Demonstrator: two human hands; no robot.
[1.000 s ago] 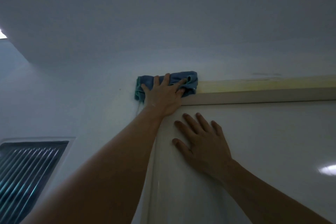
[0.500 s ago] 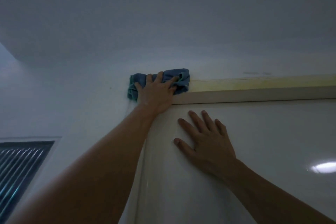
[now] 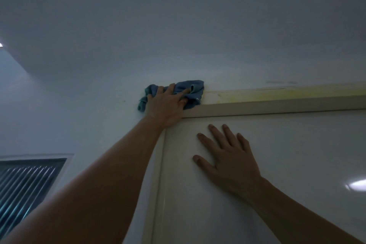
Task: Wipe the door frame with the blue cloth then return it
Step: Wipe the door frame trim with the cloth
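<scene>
at about eight o'clock in our view sits a louvred vent (image 3: 27, 180), cut off by the left edge. moving right, our left hand (image 3: 166, 105) reaches up toward eleven o'clock and presses the blue cloth (image 3: 190, 90) flat against the top left corner of the door frame (image 3: 277, 103). the fingers are spread over the bunched fabric, pinning it rather than clenching it, with one fingertip tucked into a fold. further right, at about four o'clock from the cloth, our right hand (image 3: 231, 156) lies open and empty, palm flat on the door (image 3: 287, 174), touching nothing else. the two hands are apart.

the frame's top rail runs long toward three o'clock from the cloth, with a yellowish stain along its upper face. we judge that the coming stroke turns on this: the unwiped length lies to the right of the left hand, which alone touches the cloth.

the rail's far end is cut off at the right edge. the light is dim, so dust is hard to make out, and the left upright is partly hidden behind our left forearm. where the cloth should be returned is out of view.
</scene>
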